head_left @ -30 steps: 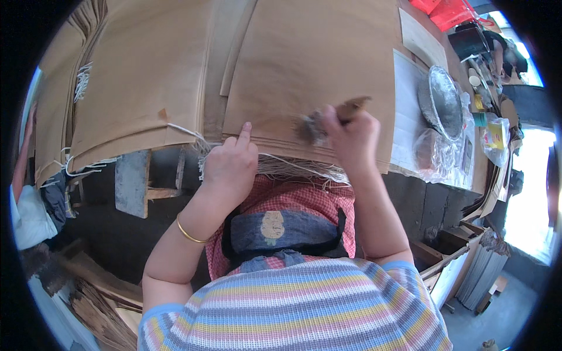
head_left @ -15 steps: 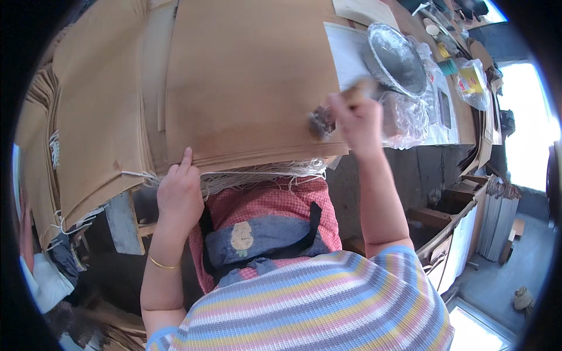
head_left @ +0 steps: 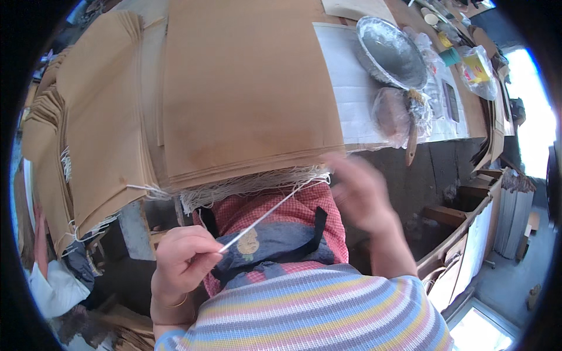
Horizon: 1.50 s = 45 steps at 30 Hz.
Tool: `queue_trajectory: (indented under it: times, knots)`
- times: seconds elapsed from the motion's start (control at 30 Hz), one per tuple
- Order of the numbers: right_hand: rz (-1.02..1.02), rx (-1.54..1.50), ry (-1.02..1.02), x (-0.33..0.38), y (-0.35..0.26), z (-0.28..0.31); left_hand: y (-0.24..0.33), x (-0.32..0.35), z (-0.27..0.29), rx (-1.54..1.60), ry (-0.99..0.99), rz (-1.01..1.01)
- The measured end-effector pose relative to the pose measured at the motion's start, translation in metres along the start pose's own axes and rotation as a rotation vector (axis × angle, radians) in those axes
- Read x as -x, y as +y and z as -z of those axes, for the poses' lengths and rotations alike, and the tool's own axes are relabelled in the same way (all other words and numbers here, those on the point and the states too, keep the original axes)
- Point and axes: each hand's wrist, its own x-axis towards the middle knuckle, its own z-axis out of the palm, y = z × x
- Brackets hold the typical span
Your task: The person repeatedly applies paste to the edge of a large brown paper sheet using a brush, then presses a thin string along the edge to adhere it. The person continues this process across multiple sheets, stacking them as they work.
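Observation:
My left hand (head_left: 186, 260) is closed in a pinch on the end of a white string (head_left: 257, 221). That string runs taut up to the right, to a bundle of white strings (head_left: 234, 186) along the front edge of a stack of brown paper sheets (head_left: 252, 88). Beside the stack's front right corner is my right hand (head_left: 360, 187), smeared by motion, so its fingers cannot be read. A wooden-handled brush (head_left: 411, 140) lies across a clear plastic bag (head_left: 391, 114), its handle over the table's front edge. Behind it stands a grey metal bowl (head_left: 392, 54).
More brown paper stacks (head_left: 102, 117) with white strings at their front edges lie to the left. On the right are white paper (head_left: 336, 70), a phone (head_left: 450, 100) and a bagged yellow package (head_left: 477, 67). An open carton (head_left: 451, 215) stands below the table's right side.
My right hand has let go of the brush, which now lies beside the bowl, and has come down to the stack's corner. My left hand has left the stack's edge and drawn a string toward me.

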Motion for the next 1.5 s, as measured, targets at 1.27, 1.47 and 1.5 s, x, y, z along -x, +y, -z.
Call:
queue_trajectory:
  times: [1.27,1.47,1.5]
  knots:
    - [-0.014,0.491,0.257,-0.053,0.069,-0.027,-0.127,-0.046,0.038,-0.707,-0.045,-0.086]
    - [-0.232,-0.041,-0.015,-0.072,0.077,-0.027,-0.129,-0.056,0.055,-0.566,0.007,0.202]
    - [-0.285,-0.035,0.014,-0.075,0.083,-0.03,-0.139,-0.057,0.055,-0.438,0.094,0.288]
